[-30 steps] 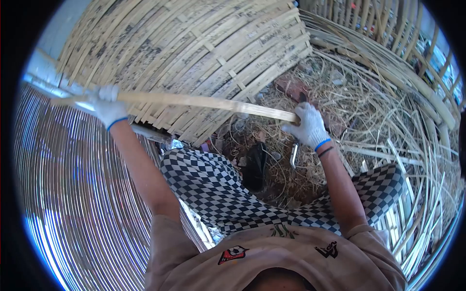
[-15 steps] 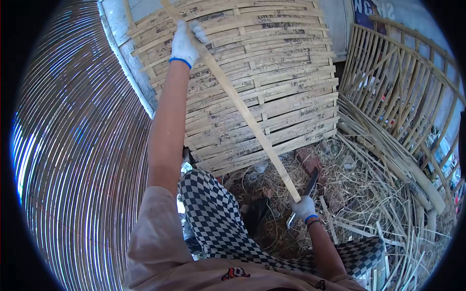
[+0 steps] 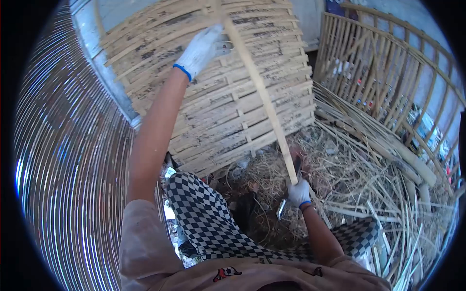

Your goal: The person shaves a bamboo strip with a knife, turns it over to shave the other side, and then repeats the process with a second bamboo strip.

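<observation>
A long, pale bamboo strip (image 3: 264,97) slants across the middle, its upper part blurred. My right hand (image 3: 298,193), in a white glove with a blue cuff, is closed on the strip's lower end. That same hand also holds a knife (image 3: 298,164), its dark blade pointing up behind the strip and its bent metal end sticking out below the glove. My left hand (image 3: 200,51), gloved too, is beside the upper part of the strip, fingers stretched out and not wrapped round it. Behind it leans a woven bamboo panel (image 3: 194,114) with dark marks.
A bamboo rack (image 3: 374,68) stands at the right, with bamboo poles (image 3: 388,140) lying below it. Shavings and split strips (image 3: 335,179) litter the ground. On the left is a slatted screen (image 3: 77,160). My checkered trouser legs (image 3: 204,208) are bent close below.
My left hand has let go of the strip and lies beside it. The strip has swung more upright, and my right hand still holds it with the knife. The view has shifted to the right.
</observation>
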